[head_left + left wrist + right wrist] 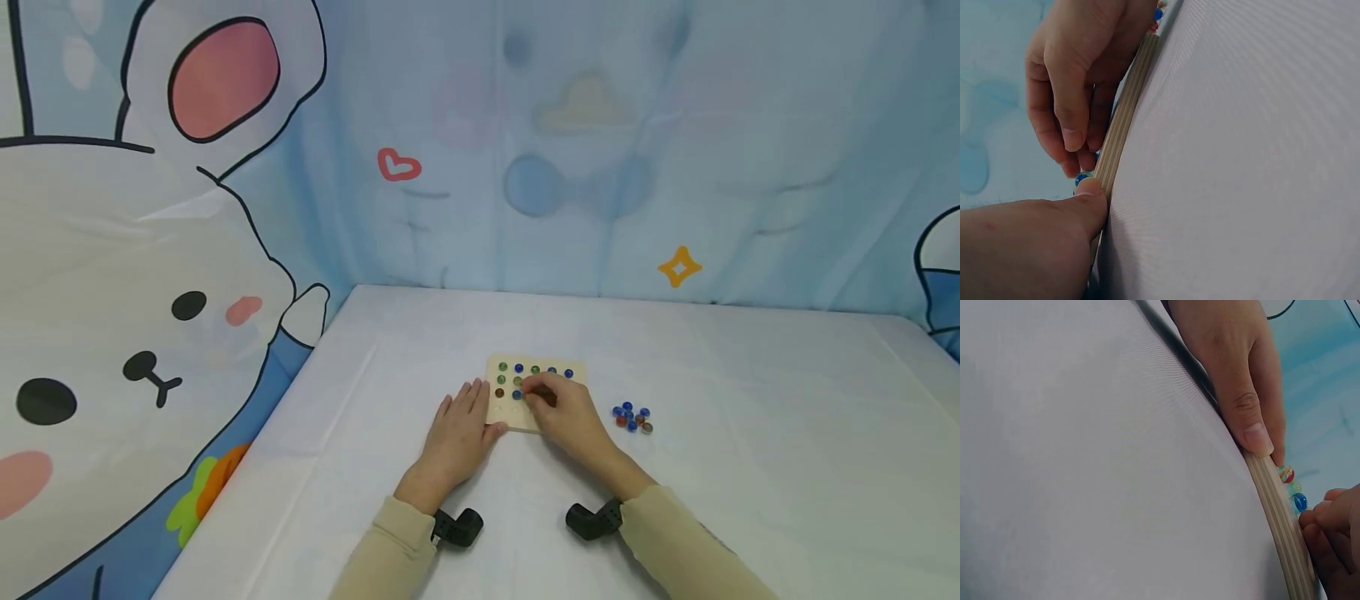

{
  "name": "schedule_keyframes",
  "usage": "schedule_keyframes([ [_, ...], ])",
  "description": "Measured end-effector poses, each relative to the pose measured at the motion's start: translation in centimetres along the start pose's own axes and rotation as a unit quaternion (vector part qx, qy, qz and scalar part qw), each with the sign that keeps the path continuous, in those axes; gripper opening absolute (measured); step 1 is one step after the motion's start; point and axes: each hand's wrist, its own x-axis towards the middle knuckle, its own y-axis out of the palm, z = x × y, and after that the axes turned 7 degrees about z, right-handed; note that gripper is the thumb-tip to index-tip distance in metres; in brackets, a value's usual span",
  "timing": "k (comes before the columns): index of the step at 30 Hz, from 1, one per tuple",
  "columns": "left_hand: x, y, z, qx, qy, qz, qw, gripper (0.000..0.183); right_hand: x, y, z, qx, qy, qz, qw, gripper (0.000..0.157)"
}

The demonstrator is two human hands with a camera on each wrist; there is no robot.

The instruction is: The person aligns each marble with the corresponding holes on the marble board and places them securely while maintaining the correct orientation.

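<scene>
A pale wooden board (517,417) lies on the white table with rows of coloured glass marbles sitting on it. My left hand (459,433) rests at the board's left side, fingers extended, with the thumb along the front edge. Bent over the board's middle, my right hand (564,414) has its thumb and fingertips close together beside a green marble (517,381) and a blue marble (517,395). I cannot tell whether a marble sits between those fingertips. The right hand hides part of the board. In the right wrist view, the left thumb presses the board's layered edge (1275,515).
A loose cluster of marbles (630,417), mostly blue with some reddish ones, lies on the table right of the board. Black wrist cameras (459,528) are strapped on both wrists. Behind the white table (750,433) hangs a blue cartoon curtain (465,233).
</scene>
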Motion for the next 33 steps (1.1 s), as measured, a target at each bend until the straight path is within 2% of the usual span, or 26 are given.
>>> schedule_keyframes([
  [11, -0.1, 0.0, -0.2, 0.002, 0.001, -0.004, 1.0000, 0.069, -0.9, -1.8, 0.7, 0.014, -0.008, 0.026, 1.000, 0.016],
  [22, -0.2, 0.1, -0.1, -0.004, -0.009, 0.003, 0.9999, 0.069, -2.1, -5.1, 1.2, -0.006, -0.041, -0.026, 0.999, 0.016],
  [28, -0.3, 0.1, -0.1, -0.008, -0.007, 0.006, 0.9999, 0.069, -2.8, -6.1, 0.8, -0.007, -0.042, -0.035, 0.998, 0.017],
  [33, -0.2, 0.0, -0.2, -0.011, -0.006, 0.006, 0.9999, 0.068, -3.3, -6.9, 0.4, -0.019, -0.026, -0.037, 0.999, 0.019],
])
